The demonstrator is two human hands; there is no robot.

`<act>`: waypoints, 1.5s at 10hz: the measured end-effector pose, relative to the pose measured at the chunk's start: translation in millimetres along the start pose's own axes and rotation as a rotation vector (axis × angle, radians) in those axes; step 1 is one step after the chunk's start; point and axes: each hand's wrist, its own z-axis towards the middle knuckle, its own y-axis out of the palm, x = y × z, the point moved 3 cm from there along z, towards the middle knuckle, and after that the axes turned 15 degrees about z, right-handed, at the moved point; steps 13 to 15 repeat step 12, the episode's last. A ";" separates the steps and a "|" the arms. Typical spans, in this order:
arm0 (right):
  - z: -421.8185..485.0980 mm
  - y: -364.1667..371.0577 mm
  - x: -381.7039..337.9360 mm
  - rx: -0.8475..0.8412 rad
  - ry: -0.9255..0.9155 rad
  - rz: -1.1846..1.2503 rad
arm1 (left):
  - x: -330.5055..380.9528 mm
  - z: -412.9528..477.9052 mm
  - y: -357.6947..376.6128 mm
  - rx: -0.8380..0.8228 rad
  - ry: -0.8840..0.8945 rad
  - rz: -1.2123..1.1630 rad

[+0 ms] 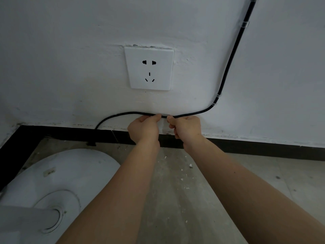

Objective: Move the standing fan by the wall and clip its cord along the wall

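Note:
The fan's round white base [70, 175] and its pole [26, 219] stand on the floor at lower left, close to the wall. Its black cord [230, 64] climbs the white wall at right through clear clips [243, 25], one higher up and two [216, 100] at the bend, then runs level below the socket and drops toward the skirting. My left hand [144, 127] and my right hand [186, 127] both pinch the level stretch of cord against the wall, fingertips almost touching. A small clear clip seems to sit between them, mostly hidden.
A white wall socket [149, 67] with nothing plugged in sits just above my hands. A black skirting board [263, 150] runs along the wall's foot. The grey concrete floor [175, 191] carries scattered white plaster chips.

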 end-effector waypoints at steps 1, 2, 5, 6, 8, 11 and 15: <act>-0.5 -1.0 0.1 -0.002 0.000 0.014 | -0.3 -2.3 -2.6 0.055 0.092 0.040; -0.8 -0.7 -0.4 0.003 -0.005 0.004 | 0.8 -2.7 -4.9 0.093 0.186 0.110; -5.1 -13.8 -9.6 0.040 0.100 0.075 | -2.8 0.2 -9.7 -0.001 0.092 0.028; -6.0 -19.5 -10.4 0.090 0.057 0.083 | -1.9 1.1 -11.8 -0.020 0.053 -0.008; -4.5 -20.2 -2.1 0.065 0.010 -0.006 | -10.8 5.7 -12.0 -0.037 -0.014 -0.053; -28.1 -36.3 -72.5 -0.026 -0.150 -0.195 | 35.7 -30.5 2.3 -0.156 0.015 -0.130; -39.6 -36.7 -76.5 -0.110 -0.198 -0.235 | 18.0 -23.1 5.8 -0.173 -0.005 -0.045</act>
